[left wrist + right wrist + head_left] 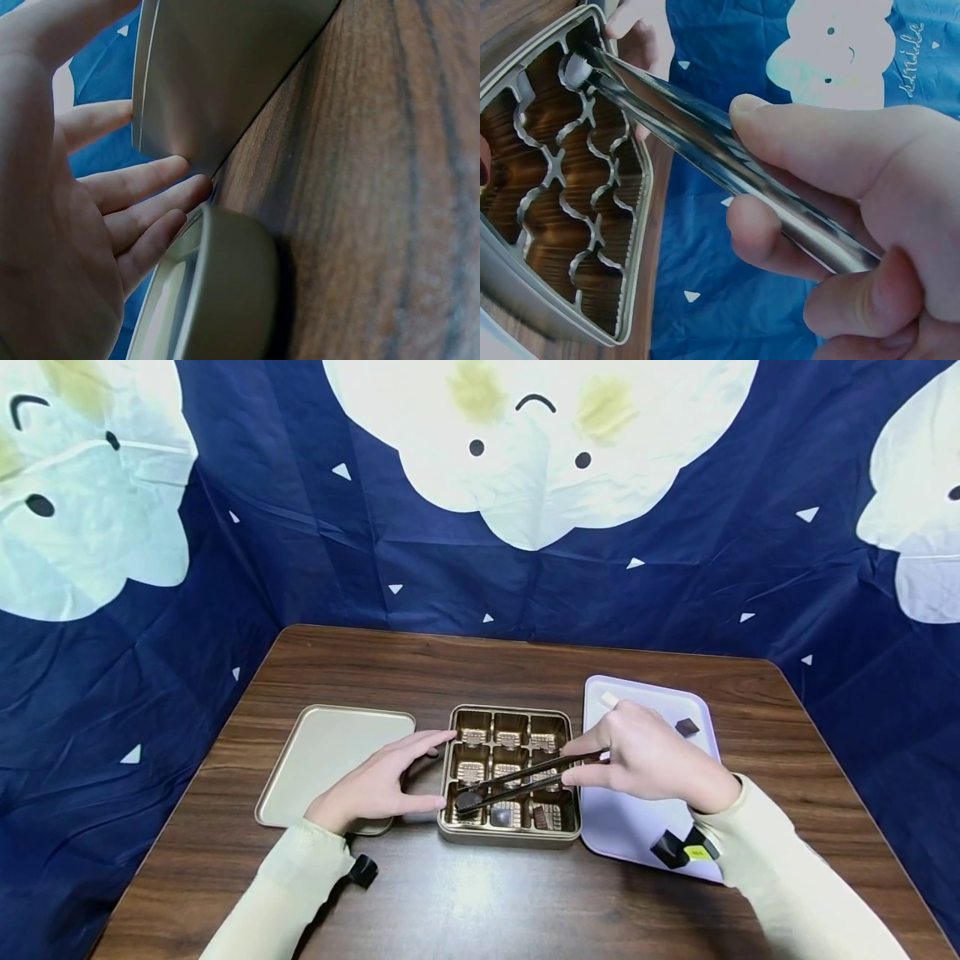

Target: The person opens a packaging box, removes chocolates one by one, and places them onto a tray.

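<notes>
My right hand [637, 752] grips a pair of dark metal tongs [536, 777], its thumb and fingers pressing the arms together. The tong tips reach into the front-left compartment of a gold tin [510, 841], at a dark round chocolate [468, 801]; in the right wrist view this piece [577, 71] shines pale at the tips. My left hand [382, 781] is spread at the tin's left side, thumb near the front corner and fingertips against the wall [225, 60]. A square dark chocolate [502, 816] sits front middle, and a brown one [541, 817] front right.
A lilac tray [622, 835] stands right of the tin, partly under my right hand, with a white piece [608, 700] and a dark chocolate [686, 727] on it. Left lies a pale gold lid [345, 760], partly behind my left hand. Blue cloth [525, 593] hangs behind the table.
</notes>
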Demonstrator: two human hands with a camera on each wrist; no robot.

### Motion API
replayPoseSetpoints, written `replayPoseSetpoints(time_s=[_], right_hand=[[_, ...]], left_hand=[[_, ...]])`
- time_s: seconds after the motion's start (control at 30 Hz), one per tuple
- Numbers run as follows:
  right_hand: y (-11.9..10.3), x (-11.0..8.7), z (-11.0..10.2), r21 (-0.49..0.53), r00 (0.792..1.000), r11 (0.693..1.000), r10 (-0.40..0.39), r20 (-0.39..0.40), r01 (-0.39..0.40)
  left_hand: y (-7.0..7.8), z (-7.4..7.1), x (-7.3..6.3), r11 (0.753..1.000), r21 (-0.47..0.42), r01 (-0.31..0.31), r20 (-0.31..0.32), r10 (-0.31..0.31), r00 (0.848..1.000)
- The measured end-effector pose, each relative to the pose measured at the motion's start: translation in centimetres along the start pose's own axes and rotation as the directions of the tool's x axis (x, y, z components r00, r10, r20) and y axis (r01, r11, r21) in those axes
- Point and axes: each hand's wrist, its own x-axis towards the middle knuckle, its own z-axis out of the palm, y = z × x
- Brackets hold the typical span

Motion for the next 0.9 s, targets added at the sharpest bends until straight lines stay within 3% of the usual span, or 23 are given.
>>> replayPoseSetpoints(time_s=[0.2,0.37,0.63,0.9], right_hand=[[0.0,-0.8,-1.2,0.029,0.992,0.994,-0.099,-0.083,0.102],[0.1,-2.0,-2.9,0.003,0.985,0.993,-0.113,-0.133,0.114],[0.8,-5.1,-5.1,0.006,0.983,0.999,-0.035,-0.182,0.037],[2.0,-9.7,-6.1,-0.064,0.960,0.994,0.069,-0.270,-0.089]], left_hand=[[-0.1,0.1,0.0,1.000,-0.004,0.001,-0.001,-0.001,1.000],[-0.2,0.2,-0.1,1.000,-0.003,0.000,0.000,0.000,1.000],[0.0,0.0,-0.1,1.000,-0.006,0.016,0.002,-0.016,1.000],[-0.1,0.0,0.0,1.000,-0.003,0.017,0.006,-0.017,1.000]])
